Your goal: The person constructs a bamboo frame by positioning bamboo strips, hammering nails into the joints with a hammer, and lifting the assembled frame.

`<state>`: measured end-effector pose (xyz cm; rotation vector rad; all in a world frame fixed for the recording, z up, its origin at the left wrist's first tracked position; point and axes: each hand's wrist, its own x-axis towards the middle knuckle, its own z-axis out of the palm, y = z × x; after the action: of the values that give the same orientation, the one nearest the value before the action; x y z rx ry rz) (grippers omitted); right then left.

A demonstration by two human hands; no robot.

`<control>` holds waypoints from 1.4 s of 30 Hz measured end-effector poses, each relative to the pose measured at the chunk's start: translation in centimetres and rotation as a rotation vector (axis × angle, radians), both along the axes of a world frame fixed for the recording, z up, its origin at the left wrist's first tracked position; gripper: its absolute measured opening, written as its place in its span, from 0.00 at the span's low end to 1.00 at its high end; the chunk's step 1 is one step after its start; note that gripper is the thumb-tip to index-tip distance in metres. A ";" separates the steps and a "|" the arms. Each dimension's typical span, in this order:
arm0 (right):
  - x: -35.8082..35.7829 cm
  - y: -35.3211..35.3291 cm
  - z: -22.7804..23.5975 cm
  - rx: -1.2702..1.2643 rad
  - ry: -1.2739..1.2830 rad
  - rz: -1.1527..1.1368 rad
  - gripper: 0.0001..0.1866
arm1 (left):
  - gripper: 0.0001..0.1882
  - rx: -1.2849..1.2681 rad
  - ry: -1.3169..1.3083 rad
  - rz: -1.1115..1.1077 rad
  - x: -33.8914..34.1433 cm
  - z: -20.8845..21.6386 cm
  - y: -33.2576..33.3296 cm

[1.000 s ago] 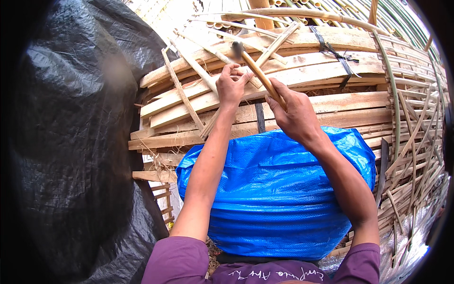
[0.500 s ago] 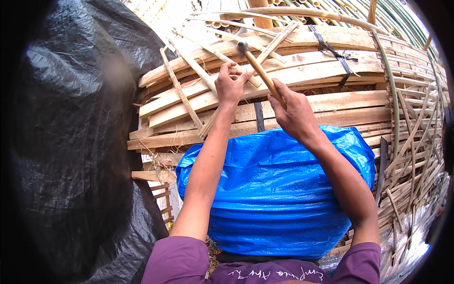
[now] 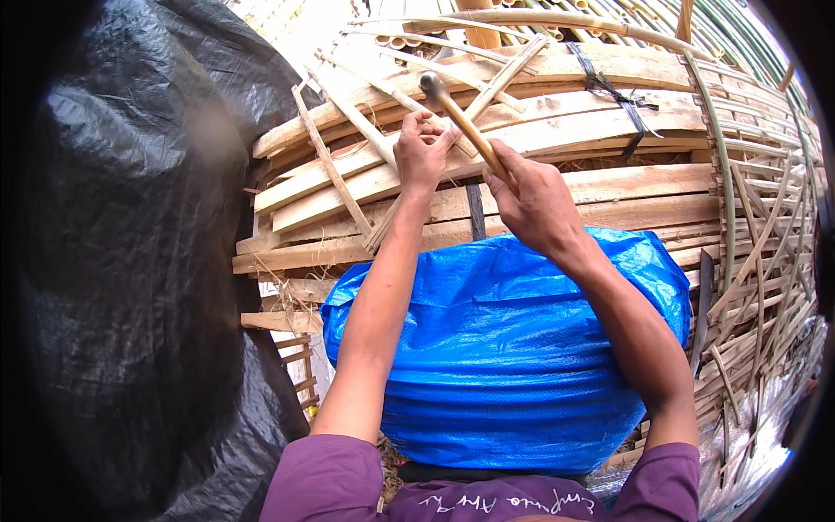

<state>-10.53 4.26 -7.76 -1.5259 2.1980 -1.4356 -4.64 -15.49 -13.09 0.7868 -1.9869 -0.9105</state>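
Note:
My right hand (image 3: pixel 541 202) is wrapped around the wooden handle of a hammer (image 3: pixel 472 132). The dark hammer head is raised above and just beyond my left hand. My left hand (image 3: pixel 422 155) is closed in a pinch over the bamboo strips, thumb against fingertips; what sits between them is too small or hidden to make out. Around it, thin bamboo strips (image 3: pixel 510 76) cross one another at angles on top of the stacked wooden planks (image 3: pixel 600 126). Another strip (image 3: pixel 329 161) slants down to the left of my left hand.
Blue plastic sheeting (image 3: pixel 513 348) covers my lap area. A black tarp (image 3: pixel 148 261) hangs along the left. Black ties (image 3: pixel 631 109) bind the planks. A dark flat blade (image 3: pixel 702 304) lies at right beside a bamboo lattice (image 3: pixel 765 235). Bamboo poles (image 3: pixel 696 26) lie at the far right.
The hammer head has moved slightly up and to the left, with my right hand shifting a little the same way. My left hand stays almost in place, still pinched.

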 end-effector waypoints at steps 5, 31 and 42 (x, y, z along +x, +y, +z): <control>0.0 0.2 0.1 -0.061 -0.047 -0.057 0.20 | 0.24 0.027 -0.013 0.003 -0.1 0.1 0.3; -0.3 0.0 1.3 0.011 -0.079 -0.037 0.19 | 0.26 0.043 -0.039 -0.002 0.1 -0.2 -0.1; -0.4 -0.1 1.4 -0.147 -0.062 -0.048 0.18 | 0.25 -0.002 0.009 -0.010 0.0 -0.5 -0.2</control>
<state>-10.88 4.11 -6.40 -1.4583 2.1506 -1.6695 -4.61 -15.72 -13.62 0.7712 -1.9853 -0.9163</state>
